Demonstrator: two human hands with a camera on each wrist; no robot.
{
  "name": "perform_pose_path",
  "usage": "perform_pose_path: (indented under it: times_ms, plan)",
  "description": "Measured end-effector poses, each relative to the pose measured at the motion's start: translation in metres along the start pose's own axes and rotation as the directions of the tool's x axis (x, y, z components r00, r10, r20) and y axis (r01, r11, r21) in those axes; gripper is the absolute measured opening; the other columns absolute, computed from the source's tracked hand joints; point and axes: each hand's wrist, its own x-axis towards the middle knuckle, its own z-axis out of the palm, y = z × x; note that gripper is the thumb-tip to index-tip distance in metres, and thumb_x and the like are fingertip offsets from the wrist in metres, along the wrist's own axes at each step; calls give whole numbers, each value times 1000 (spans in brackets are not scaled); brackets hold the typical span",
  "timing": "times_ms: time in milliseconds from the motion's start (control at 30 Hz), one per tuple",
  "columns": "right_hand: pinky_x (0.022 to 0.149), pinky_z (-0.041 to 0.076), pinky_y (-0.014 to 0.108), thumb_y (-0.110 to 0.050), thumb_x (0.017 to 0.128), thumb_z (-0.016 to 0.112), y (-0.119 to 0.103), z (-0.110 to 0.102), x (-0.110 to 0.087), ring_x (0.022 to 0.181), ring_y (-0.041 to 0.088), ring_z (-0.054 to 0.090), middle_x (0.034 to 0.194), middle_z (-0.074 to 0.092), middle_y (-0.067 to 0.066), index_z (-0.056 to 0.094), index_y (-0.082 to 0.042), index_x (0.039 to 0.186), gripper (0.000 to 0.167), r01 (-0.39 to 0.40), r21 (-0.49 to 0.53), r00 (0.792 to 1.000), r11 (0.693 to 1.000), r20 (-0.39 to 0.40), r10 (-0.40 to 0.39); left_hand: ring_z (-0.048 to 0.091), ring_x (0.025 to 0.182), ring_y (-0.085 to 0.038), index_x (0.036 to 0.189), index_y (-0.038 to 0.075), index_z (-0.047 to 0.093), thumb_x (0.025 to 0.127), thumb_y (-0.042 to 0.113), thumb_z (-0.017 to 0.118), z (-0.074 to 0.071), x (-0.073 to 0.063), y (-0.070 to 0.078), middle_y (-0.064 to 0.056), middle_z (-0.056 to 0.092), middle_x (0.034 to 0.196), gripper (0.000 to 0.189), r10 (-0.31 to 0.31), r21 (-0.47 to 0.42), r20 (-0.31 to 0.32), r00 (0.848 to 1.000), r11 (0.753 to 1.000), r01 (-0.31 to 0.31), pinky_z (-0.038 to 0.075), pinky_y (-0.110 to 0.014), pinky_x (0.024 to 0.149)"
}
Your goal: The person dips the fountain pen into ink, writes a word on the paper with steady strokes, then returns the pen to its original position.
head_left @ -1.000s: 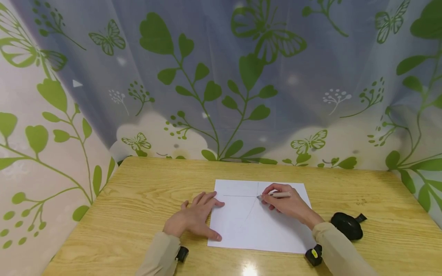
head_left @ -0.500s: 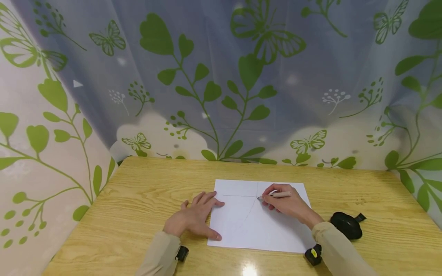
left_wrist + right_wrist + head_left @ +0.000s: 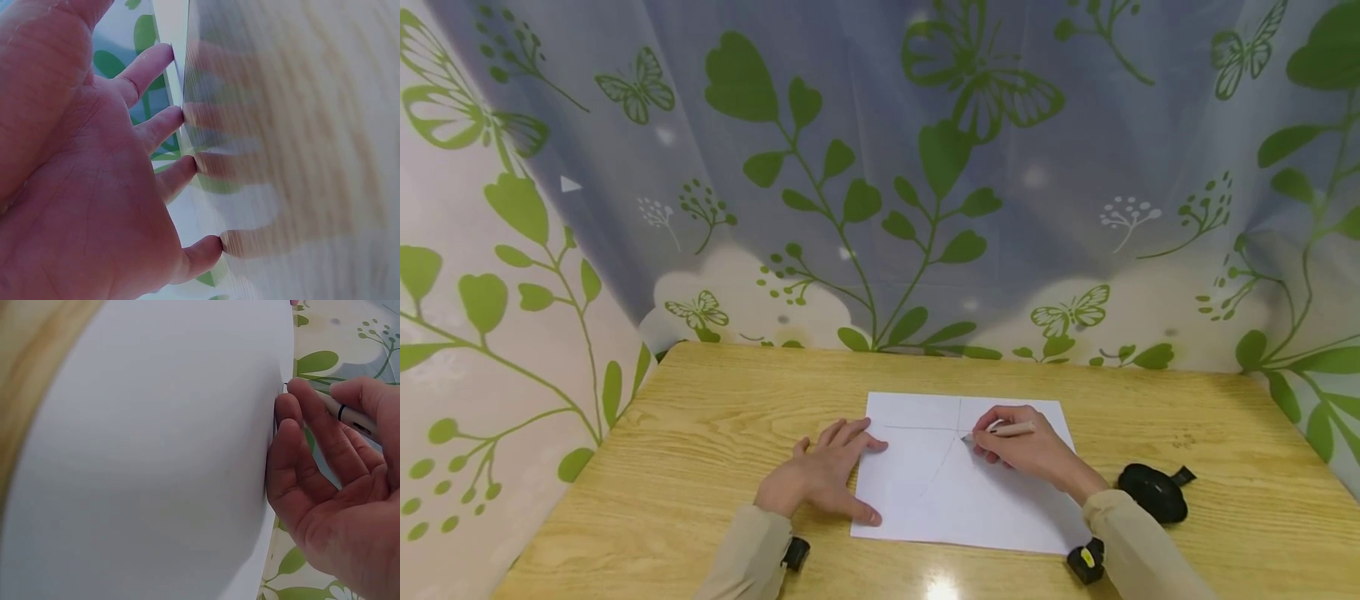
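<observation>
A white sheet of paper [image 3: 910, 508] lies on the wooden table, with a few thin drawn lines that meet near its upper middle. My right hand [image 3: 1030, 442] pinches a pale pen [image 3: 1019, 429], its tip at the paper just below where the lines meet. In the right wrist view the pen [image 3: 350, 415] shows a dark band, and the curled lower fingers [image 3: 289, 456] rest on the sheet. My left hand [image 3: 823, 475] lies spread at the sheet's left edge, thumb and index fingertip on the paper. The left wrist view shows its fingertips [image 3: 209, 250] touching the table.
The wooden table [image 3: 715, 417] extends around the sheet. A black rounded object [image 3: 1152, 493] with a short tab lies to the right of the paper. Behind the table hangs a curtain [image 3: 865, 167] printed with green leaves and butterflies. Small black devices sit at both wrists.
My right hand has shifted slightly down with the pen, and a horizontal line now shows reaching past the crossing. The slanting line appears longer. The left hand has stayed put.
</observation>
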Motion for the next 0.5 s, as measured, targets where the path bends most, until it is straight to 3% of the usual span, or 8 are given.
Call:
perform_pose_path:
  times_ms: [500]
  plan:
    - [60, 54, 28, -26, 96, 71, 2, -5, -8, 75, 15, 68, 86, 77, 2, 71, -9, 102, 18, 9, -6, 999, 1000, 40, -9, 12, 159, -37, 148, 32, 44, 72, 57, 88, 1, 0, 0, 1, 17, 172, 91, 4, -5, -9, 1000, 1000, -4, 14, -80, 114]
